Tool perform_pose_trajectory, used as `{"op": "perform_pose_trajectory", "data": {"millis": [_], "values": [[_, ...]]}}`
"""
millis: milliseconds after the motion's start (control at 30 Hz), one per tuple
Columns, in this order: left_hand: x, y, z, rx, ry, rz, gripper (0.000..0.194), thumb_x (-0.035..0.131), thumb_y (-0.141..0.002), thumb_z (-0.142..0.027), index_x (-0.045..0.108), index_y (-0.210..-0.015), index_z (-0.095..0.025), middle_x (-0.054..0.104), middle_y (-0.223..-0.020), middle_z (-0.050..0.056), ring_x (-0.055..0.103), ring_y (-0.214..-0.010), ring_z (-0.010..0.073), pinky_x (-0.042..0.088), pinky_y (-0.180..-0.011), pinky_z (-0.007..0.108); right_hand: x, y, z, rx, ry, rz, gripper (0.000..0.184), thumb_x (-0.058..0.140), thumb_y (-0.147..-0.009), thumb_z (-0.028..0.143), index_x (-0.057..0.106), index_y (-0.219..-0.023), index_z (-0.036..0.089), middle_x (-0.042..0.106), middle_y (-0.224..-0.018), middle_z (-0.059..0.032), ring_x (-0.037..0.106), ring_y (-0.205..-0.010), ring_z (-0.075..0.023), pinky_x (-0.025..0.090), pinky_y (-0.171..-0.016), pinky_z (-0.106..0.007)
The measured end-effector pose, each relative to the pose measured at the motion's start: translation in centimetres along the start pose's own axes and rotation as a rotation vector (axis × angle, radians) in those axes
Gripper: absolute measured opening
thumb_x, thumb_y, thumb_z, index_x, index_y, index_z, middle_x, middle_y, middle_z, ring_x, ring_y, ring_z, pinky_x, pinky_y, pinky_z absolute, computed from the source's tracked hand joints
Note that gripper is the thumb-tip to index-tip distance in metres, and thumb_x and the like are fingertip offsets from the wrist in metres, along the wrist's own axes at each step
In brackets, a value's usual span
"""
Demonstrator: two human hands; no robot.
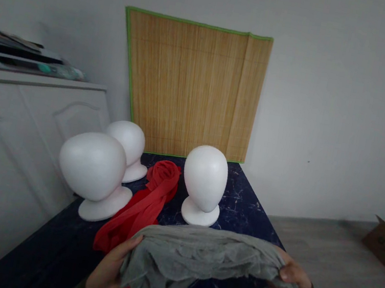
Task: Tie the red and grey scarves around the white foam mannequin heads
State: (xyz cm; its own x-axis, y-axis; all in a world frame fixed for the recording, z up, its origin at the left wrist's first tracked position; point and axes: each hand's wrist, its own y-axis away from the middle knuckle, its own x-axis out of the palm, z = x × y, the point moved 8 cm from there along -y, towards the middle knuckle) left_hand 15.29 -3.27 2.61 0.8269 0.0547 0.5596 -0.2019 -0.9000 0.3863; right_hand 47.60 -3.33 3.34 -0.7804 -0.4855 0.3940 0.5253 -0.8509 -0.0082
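The left hand (110,268) and right hand (297,274) grip both sides of the gray cloth (206,253) in their fingers (286,274), likely so it hangs wide over the worktop (245,210), in front of the rightmost white head (205,176), held up by its flat foot (198,218).

Gray cloth (202,257), thin-looking, kinda bunched up, stretched sideways in front of rightmost white mannequin head (205,178), one end drooping.

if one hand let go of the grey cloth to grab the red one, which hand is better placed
Left, probably. The left hand holds the end of the grey cloth nearer the red cloth; the right hand holds the opposite end, farther off.
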Motion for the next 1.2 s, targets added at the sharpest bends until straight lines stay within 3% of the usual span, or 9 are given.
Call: {"op": "perform_pose_trajectory", "data": {"millis": [133, 333, 433, 600, 700, 800, 1000, 1100, 1200], "values": [[-1.0, 0.0, -1.9, 0.140, 0.037, -0.096, 0.040, 0.066, -0.059, -0.020, 0.061, -0.099, -0.020, 0.069, -0.090, 0.002, 0.058, -0.099, 0.0248, 0.046, -0.088, 0.036, 1.6, 0.7, -0.2, 0.093, 0.059, 0.167, 0.063, 0.072, -0.050, 0.026, 0.056, -0.110, 0.013, 0.065, -0.093, -0.0118, 0.060, -0.085, -0.0250, 0.043, -0.078, -0.034], [-1.2, -0.6, -2.3, 0.186, 0.008, -0.100, 0.048, 0.064, -0.066, -0.024, 0.054, -0.112, -0.020, 0.067, -0.098, 0.003, 0.059, -0.098, 0.0229, 0.043, -0.091, 0.036, 2.3, 0.6, 0.1, 0.138, 0.249, 0.232, 0.066, 0.073, -0.056, 0.029, 0.052, -0.117, 0.015, 0.059, -0.108, -0.0104, 0.055, -0.098, -0.0238, 0.039, -0.085, -0.034], [-0.6, -1.2, -2.3, 0.143, -0.094, -0.049, 0.047, 0.060, -0.072, -0.033, 0.052, -0.116, -0.019, 0.067, -0.098, 0.005, 0.061, -0.095, 0.0209, 0.042, -0.092, 0.034, 1.1, -0.1, 0.9, 0.078, 0.323, 0.089, 0.062, 0.073, -0.057, 0.030, 0.054, -0.114, 0.017, 0.059, -0.109, -0.0089, 0.054, -0.098, -0.0221, 0.039, -0.087, -0.033], [1.0, -1.1, 0.5, -0.204, -0.337, 0.140, 0.045, 0.055, -0.075, -0.043, 0.057, -0.110, -0.014, 0.068, -0.093, 0.009, 0.062, -0.091, 0.0238, 0.043, -0.088, 0.036, -2.8, -1.0, 1.9, -0.005, 0.098, -0.335, 0.036, 0.063, -0.071, 0.030, 0.060, -0.105, 0.020, 0.066, -0.089, -0.0033, 0.060, -0.072, -0.0130, 0.046, -0.071, -0.023], [2.1, -0.6, 1.0, -0.207, -0.352, 0.278, 0.040, 0.059, -0.074, -0.036, 0.059, -0.107, -0.012, 0.066, -0.098, 0.011, 0.060, -0.096, 0.0245, 0.040, -0.091, 0.037, -4.0, -1.7, 1.3, 0.023, -0.026, -0.389, 0.029, 0.056, -0.077, 0.027, 0.060, -0.105, 0.022, 0.067, -0.084, -0.0010, 0.060, -0.065, -0.0098, 0.046, -0.063, -0.019], [2.2, -0.7, -0.5, -0.010, -0.294, 0.294, 0.041, 0.064, -0.070, -0.023, 0.057, -0.110, -0.015, 0.065, -0.102, 0.009, 0.058, -0.099, 0.0237, 0.040, -0.092, 0.036, -3.8, -2.2, 0.6, 0.035, -0.005, -0.306, 0.030, 0.055, -0.078, 0.028, 0.060, -0.106, 0.020, 0.065, -0.096, -0.0042, 0.061, -0.081, -0.0137, 0.044, -0.079, -0.024], [0.9, -1.0, -3.8, 0.334, -0.081, 0.091, 0.053, 0.064, -0.068, -0.020, 0.048, -0.119, -0.022, 0.067, -0.089, 0.003, 0.063, -0.079, 0.0178, 0.048, -0.076, 0.027, -1.0, -2.1, 0.7, 0.049, 0.336, -0.083, 0.045, 0.055, -0.076, 0.041, 0.054, -0.115, 0.018, 0.057, -0.113, -0.0091, 0.053, -0.102, -0.0225, 0.038, -0.089, -0.034], [1.2, -1.1, -3.7, 0.307, -0.014, 0.066, 0.042, 0.061, -0.072, -0.028, 0.051, -0.113, -0.022, 0.062, -0.063, -0.002, 0.056, -0.048, 0.0110, 0.046, -0.048, 0.020, 0.4, -1.9, 1.2, 0.051, 0.635, 0.061, 0.057, 0.054, -0.073, 0.052, 0.052, -0.116, 0.014, 0.056, -0.110, -0.0102, 0.051, -0.100, -0.0241, 0.039, -0.086, -0.034], [2.7, -0.8, -2.7, 0.196, -0.027, 0.224, 0.034, 0.056, -0.076, -0.037, 0.054, -0.106, -0.021, 0.042, -0.040, -0.007, 0.032, -0.030, 0.0053, 0.027, -0.031, 0.015, 1.2, -2.0, 1.0, 0.090, 0.874, 0.165, 0.061, 0.051, -0.070, 0.060, 0.059, -0.104, 0.009, 0.060, -0.091, -0.0093, 0.054, -0.084, -0.0218, 0.044, -0.072, -0.029]]}}
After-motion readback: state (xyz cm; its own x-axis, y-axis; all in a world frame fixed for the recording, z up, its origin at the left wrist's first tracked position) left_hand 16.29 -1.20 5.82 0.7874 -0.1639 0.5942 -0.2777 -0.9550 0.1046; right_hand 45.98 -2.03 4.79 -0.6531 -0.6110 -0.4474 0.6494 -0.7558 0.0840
